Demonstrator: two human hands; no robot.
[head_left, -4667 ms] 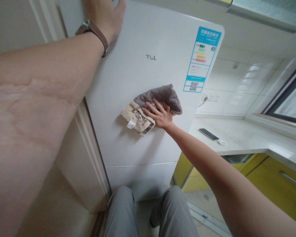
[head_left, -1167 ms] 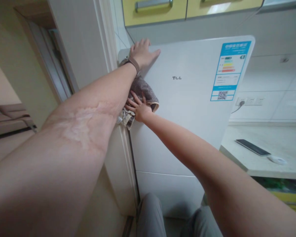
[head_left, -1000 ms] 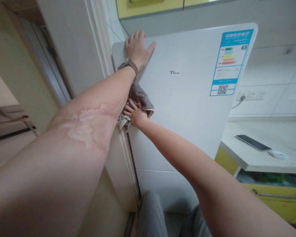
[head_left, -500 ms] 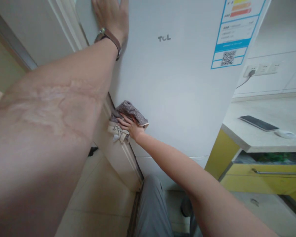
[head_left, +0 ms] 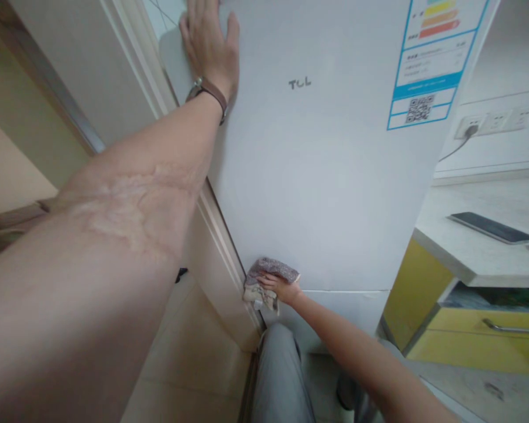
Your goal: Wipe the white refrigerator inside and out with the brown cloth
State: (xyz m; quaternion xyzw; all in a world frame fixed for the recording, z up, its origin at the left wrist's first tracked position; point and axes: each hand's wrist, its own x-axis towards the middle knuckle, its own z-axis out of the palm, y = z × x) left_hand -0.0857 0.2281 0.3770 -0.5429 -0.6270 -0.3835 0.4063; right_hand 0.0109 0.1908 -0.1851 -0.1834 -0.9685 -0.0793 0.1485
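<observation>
The left arm (head_left: 127, 217) reaches up, its inner elbow well below the fingers (head_left: 199, 17) and turned toward the view. The left hand (head_left: 211, 47) lies flat, its back showing; the fingers are stretched out, their tips cut off by the upper edge, and the thumb (head_left: 233, 32) stands apart, to the right of them. The left wrist (head_left: 208, 110) is below those fingers. Well below and to the right of the left fingers, the right hand (head_left: 280, 286) presses palm away, its fingers extended and pointing left. The right forearm (head_left: 348, 341) slopes down and rightward behind them, the wrist nearly straight.
</observation>
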